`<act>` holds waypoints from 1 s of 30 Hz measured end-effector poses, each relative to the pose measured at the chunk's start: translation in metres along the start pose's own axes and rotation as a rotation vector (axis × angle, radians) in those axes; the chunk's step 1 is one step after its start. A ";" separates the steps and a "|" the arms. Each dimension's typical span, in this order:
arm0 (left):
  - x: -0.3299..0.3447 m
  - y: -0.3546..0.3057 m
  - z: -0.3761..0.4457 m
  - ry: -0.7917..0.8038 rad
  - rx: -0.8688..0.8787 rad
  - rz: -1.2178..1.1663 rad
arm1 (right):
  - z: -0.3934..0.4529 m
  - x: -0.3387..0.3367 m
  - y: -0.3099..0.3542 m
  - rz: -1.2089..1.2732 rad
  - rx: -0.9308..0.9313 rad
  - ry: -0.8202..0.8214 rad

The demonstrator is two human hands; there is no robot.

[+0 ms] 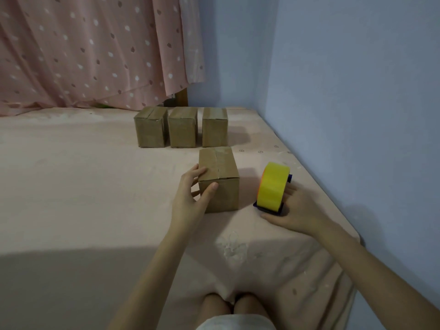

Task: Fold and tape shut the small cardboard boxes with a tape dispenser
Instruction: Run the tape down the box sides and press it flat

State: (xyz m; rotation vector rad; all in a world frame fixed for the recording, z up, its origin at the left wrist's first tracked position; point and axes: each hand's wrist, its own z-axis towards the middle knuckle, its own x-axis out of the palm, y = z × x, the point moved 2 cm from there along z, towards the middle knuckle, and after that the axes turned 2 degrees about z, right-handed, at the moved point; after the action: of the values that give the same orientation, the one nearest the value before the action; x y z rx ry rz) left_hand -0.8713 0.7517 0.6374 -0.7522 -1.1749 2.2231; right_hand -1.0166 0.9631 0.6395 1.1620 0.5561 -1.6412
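1. A small brown cardboard box with its flaps folded shut (220, 179) stands upright on the pink bedsheet-covered bed (83, 186), a little right of centre. Its long axis runs vertically, and the seam between its top flaps runs away from the person, towards the curtain.
2. The left hand (190, 196) grips the box's near left corner: the fingers lie over the top left edge and the thumb presses the front face.
3. A yellow roll of tape on a dark blue handheld tape dispenser (273, 188) stands on its edge just right of the box, apart from it. The roll's flat sides face left and right, and its blue base touches the bed.
4. The right hand (295, 210) cups the dispenser from the right, the thumb below the base and the fingers behind the roll.
5. Three more closed brown cardboard boxes (182, 127) stand upright in a row farther back, close together, the rightmost one just behind the held box.
6. A pink dotted curtain (95, 51) hangs behind, and a pale blue wall (345, 91) runs along the right.
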 end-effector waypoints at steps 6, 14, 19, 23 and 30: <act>-0.004 0.001 0.008 0.012 0.022 -0.030 | 0.015 -0.005 -0.003 -0.309 -0.258 0.238; -0.006 0.005 0.010 -0.017 0.120 -0.003 | 0.029 -0.014 0.003 -0.315 -0.361 0.318; -0.008 0.001 0.011 0.019 0.141 0.022 | 0.024 -0.018 0.010 -0.448 -0.449 -0.070; -0.010 -0.002 0.013 0.041 0.117 0.012 | 0.037 -0.065 0.054 0.041 -0.095 -0.603; -0.011 -0.005 0.012 0.064 0.069 0.016 | 0.088 -0.129 0.115 1.200 0.295 -0.769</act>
State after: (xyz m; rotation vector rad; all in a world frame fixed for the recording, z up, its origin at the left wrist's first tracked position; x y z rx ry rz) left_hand -0.8711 0.7401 0.6498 -0.8010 -1.0595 2.2235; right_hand -0.9461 0.9081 0.8116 0.6840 -0.7835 -0.9380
